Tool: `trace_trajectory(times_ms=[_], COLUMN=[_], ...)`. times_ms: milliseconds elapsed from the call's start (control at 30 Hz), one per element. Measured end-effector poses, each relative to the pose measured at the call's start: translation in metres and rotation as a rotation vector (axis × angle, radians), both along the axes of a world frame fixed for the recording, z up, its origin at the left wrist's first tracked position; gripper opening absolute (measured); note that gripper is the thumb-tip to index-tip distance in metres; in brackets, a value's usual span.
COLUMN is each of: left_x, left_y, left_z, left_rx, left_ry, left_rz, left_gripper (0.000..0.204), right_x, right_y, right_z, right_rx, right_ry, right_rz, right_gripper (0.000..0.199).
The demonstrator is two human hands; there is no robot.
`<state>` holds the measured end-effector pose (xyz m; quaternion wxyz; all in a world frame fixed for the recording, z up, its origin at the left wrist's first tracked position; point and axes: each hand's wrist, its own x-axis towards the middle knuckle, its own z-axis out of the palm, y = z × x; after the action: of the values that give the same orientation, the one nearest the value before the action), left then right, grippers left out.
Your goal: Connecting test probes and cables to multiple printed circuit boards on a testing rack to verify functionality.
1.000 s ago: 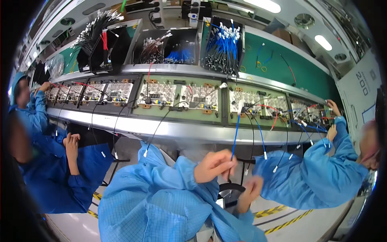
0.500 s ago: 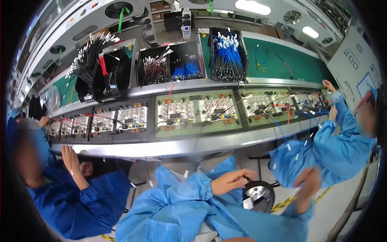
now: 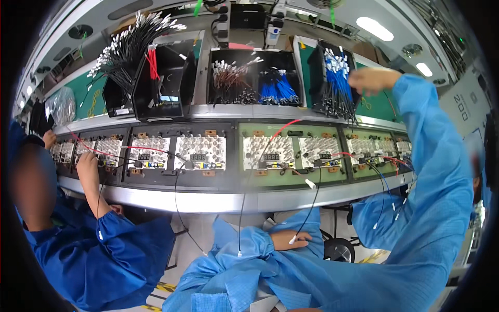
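Observation:
My right hand [image 3: 373, 80] is stretched out to the far right over the table, its fingers bent loosely and apart at the white connector ends of blue and black cables [image 3: 338, 78]. These cables stand in a black bin [image 3: 315, 65]. No cable shows plainly in that hand. On my lap lies my left hand [image 3: 291, 240], open, fingers resting on the blue smock. A black cable [image 3: 313, 205] with a white connector hangs from a circuit board [image 3: 322, 151] in front of it, the connector end overlapping the hand in the picture.
Boards in black and green trays line the metal-edged bench [image 3: 208, 199]. More bins hold black cables [image 3: 127, 57], red cables [image 3: 152, 63], brown cables [image 3: 228, 80] and short blue cables [image 3: 278, 88]. A co-worker's hand [image 3: 88, 166] is over the boards at left; another person sits at right.
My right hand has risen from near my lap to the far bin of blue and black cables. The view has shifted, and the boards with dangling cables now lie before me. My left hand stays on my lap.

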<state>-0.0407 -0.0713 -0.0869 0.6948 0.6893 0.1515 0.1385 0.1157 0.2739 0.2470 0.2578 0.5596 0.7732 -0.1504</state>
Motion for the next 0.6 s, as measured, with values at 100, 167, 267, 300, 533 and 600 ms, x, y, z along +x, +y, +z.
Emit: trace_trajectory(times_ms=[100,167,267,300,533,600], left_x=[-0.006,-0.001,0.002,0.003,-0.007,-0.009], left_y=[-0.002,0.0,-0.01,-0.008,0.001,0.004], left_z=[-0.018,-0.038,-0.055,-0.059,-0.061,-0.06], left_rx=[0.037,0.051,-0.02,0.048,0.057,0.062], left_ry=[0.021,0.007,-0.046,-0.054,-0.065,-0.056], left_rz=[0.097,0.122,0.187,0.2,0.249,0.25], left_gripper=[0.042,0.04,0.037,0.037,0.039,0.039], right_x=[-0.081,-0.122,-0.149,-0.146,-0.145,-0.14], right_y=[0.025,0.031,0.05,0.053,0.053,0.065], right_z=[0.001,-0.024,-0.1,-0.118,-0.171,-0.169], right_rx=[0.068,-0.029,-0.019,0.148,0.354,0.32], right_ry=[0.296,0.217,0.033,-0.058,0.035,0.142], right_rz=[0.486,0.474,0.71,0.967,0.896,0.98], right_gripper=[0.039,0.032,0.023,0.021,0.024,0.022])
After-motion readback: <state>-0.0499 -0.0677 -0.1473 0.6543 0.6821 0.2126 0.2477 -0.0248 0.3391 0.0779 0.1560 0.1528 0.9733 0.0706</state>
